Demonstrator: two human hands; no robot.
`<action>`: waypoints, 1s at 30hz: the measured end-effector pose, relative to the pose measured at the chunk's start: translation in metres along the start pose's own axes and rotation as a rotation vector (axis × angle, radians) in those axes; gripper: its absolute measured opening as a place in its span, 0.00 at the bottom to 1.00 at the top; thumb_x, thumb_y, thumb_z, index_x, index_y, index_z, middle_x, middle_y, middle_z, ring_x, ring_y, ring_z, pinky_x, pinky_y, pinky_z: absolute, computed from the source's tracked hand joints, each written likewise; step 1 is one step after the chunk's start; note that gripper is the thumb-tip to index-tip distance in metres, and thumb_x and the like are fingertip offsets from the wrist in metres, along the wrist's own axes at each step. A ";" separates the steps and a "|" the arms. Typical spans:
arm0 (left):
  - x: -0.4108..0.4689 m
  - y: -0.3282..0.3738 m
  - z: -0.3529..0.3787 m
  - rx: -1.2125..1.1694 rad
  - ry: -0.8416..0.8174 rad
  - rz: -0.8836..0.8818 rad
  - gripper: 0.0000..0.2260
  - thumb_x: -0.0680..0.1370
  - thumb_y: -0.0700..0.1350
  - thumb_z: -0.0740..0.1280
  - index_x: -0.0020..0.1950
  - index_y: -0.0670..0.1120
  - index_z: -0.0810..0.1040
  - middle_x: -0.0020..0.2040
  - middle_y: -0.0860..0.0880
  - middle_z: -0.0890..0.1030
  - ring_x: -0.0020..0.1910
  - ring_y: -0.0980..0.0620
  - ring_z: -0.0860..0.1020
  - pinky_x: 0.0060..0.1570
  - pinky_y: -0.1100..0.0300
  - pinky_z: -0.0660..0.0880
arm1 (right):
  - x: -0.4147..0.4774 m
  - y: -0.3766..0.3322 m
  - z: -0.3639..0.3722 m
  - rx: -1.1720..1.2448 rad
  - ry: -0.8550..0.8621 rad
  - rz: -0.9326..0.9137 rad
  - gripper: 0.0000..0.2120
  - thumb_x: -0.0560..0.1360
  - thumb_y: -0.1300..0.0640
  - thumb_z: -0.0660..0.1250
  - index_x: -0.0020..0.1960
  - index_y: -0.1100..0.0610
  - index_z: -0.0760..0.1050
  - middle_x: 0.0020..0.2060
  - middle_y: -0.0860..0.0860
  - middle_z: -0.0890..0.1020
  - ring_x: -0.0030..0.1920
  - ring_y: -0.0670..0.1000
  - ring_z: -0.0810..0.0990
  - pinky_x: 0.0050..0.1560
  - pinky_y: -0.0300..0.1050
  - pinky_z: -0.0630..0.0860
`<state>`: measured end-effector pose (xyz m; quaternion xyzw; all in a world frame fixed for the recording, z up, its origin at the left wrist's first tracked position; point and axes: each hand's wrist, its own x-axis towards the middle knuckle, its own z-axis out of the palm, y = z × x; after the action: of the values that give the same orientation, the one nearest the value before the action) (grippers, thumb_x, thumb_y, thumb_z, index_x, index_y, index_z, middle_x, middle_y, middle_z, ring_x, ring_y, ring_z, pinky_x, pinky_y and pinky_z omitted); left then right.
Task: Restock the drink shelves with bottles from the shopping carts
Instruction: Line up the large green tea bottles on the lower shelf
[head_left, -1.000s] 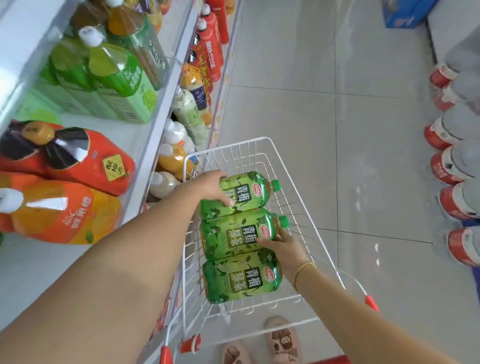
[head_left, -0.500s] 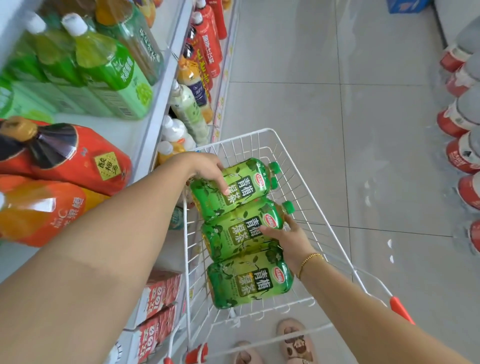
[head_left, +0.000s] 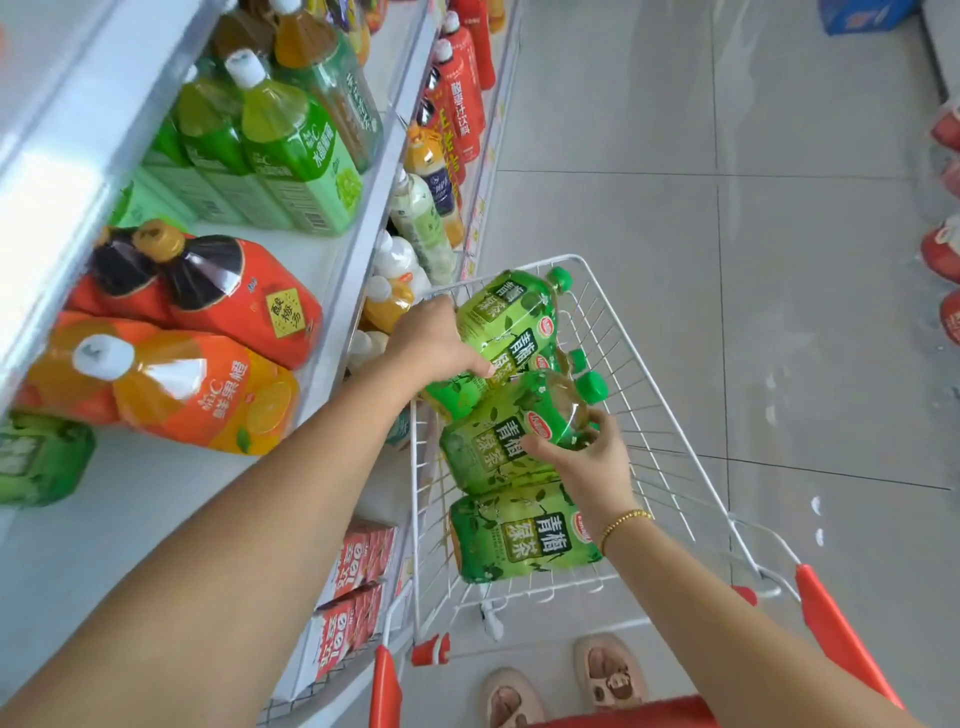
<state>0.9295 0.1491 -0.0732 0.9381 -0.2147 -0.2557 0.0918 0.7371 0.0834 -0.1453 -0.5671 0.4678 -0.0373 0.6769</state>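
A white wire shopping cart (head_left: 657, 426) stands beside the drink shelves and holds large green tea bottles. My left hand (head_left: 434, 343) grips the top green bottle (head_left: 506, 325), raised and tilted with its cap toward the far rim. My right hand (head_left: 587, 457) holds the second green bottle (head_left: 498, 436) near its neck, lifted slightly. A third green bottle (head_left: 519, 535) lies on the cart floor near me. Another green cap (head_left: 576, 359) shows between the two held bottles.
White shelves (head_left: 332, 332) on the left carry green, orange and red drink bottles (head_left: 208, 384), with red cartons (head_left: 353, 597) on the bottom shelf. Red-labelled bottles (head_left: 943, 249) line the right edge. Grey tiled floor runs ahead. Red cart handles (head_left: 836, 639) and my shoes are below.
Both hands have lifted their bottles: the top one rose and tilted toward the shelf side, the second came up off the third. The view moved closer.
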 end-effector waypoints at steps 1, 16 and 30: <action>-0.015 -0.004 -0.002 -0.101 0.054 -0.004 0.34 0.60 0.54 0.79 0.61 0.45 0.72 0.58 0.48 0.78 0.55 0.47 0.76 0.50 0.58 0.72 | -0.004 -0.006 -0.003 -0.039 0.031 -0.051 0.34 0.59 0.55 0.81 0.59 0.52 0.67 0.49 0.45 0.77 0.45 0.42 0.77 0.40 0.33 0.74; -0.243 -0.080 0.045 -0.724 0.971 -0.247 0.35 0.57 0.49 0.82 0.58 0.59 0.69 0.54 0.54 0.79 0.52 0.56 0.79 0.51 0.54 0.78 | -0.071 -0.114 -0.002 -0.268 -0.268 -0.681 0.36 0.57 0.51 0.80 0.61 0.53 0.69 0.53 0.44 0.79 0.53 0.45 0.79 0.56 0.49 0.77; -0.217 -0.205 0.072 -0.872 1.387 -0.410 0.33 0.61 0.36 0.80 0.61 0.48 0.69 0.54 0.51 0.78 0.52 0.52 0.80 0.54 0.62 0.76 | -0.081 -0.084 0.122 -0.114 -0.678 -0.889 0.32 0.57 0.59 0.81 0.57 0.55 0.71 0.50 0.47 0.80 0.49 0.46 0.80 0.51 0.40 0.77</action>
<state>0.7966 0.4249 -0.0970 0.7836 0.1827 0.3065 0.5086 0.8152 0.1901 -0.0399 -0.7255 -0.0588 -0.1095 0.6769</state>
